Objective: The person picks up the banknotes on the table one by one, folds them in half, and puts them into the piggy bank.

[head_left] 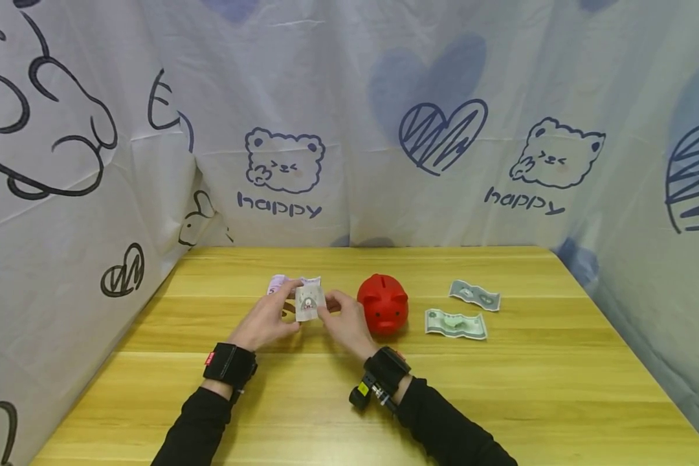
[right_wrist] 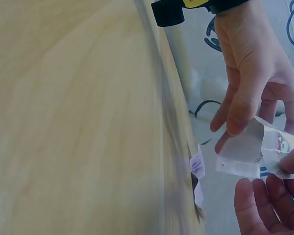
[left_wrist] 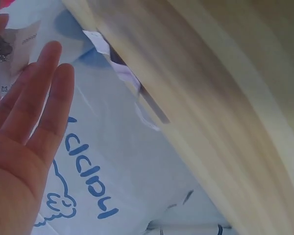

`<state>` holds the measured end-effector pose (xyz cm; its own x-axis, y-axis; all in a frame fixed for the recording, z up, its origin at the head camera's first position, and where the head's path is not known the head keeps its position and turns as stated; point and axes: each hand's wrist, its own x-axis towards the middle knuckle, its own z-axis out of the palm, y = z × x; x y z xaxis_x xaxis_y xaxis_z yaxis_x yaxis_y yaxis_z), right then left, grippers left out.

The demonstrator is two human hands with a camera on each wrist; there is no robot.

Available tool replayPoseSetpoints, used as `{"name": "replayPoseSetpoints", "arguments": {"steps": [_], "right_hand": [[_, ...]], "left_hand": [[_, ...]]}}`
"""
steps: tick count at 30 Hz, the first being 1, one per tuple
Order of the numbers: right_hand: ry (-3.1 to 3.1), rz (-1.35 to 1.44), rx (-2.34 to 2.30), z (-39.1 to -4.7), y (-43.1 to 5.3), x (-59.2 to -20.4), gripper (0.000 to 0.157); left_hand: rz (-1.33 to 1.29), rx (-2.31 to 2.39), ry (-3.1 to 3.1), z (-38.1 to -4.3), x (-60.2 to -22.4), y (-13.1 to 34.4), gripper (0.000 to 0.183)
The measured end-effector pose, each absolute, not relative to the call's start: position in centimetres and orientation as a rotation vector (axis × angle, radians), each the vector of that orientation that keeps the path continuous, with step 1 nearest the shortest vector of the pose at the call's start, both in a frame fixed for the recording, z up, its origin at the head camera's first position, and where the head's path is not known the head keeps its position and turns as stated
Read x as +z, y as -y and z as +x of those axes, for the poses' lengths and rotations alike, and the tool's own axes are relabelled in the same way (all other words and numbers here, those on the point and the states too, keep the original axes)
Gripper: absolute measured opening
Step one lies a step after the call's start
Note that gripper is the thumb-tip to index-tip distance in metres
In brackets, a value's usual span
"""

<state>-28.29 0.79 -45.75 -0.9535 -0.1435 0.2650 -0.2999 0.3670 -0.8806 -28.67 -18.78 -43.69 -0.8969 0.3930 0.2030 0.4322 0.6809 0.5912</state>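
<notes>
Pinching a pale note [head_left: 309, 305] at its right edge with the right hand [head_left: 347, 321], just below and left of frame centre; spreading left-hand [head_left: 263, 321] fingers around its left side. Holding it in front of a purple note [head_left: 277, 283], left of a red piggy bank [head_left: 383, 299], well apart from two greenish notes [head_left: 455, 324] at centre right.

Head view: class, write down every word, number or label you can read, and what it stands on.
"happy": on the cloth backdrop, under the left bear.
"happy": same cloth, under the right bear.
"5": on the purple note.
Too small to read: any print on the held note, farther right note, nearer right note, red wristband tag and yellow label.
</notes>
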Motion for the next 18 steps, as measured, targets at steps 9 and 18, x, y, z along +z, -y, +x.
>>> {"name": "replayPoseSetpoints", "arguments": {"steps": [9,18], "right_hand": [[2.456,0.403,1.621,-28.23,-0.90,-45.64,0.011],[2.429,0.415,1.640,-28.24,-0.81,-45.88,0.013]], "left_hand": [[-0.682,-1.109,2.814,-28.51,-43.71,18.39,0.078],[-0.636,-1.089,2.729,-28.39,-43.75,18.26,0.052]]}}
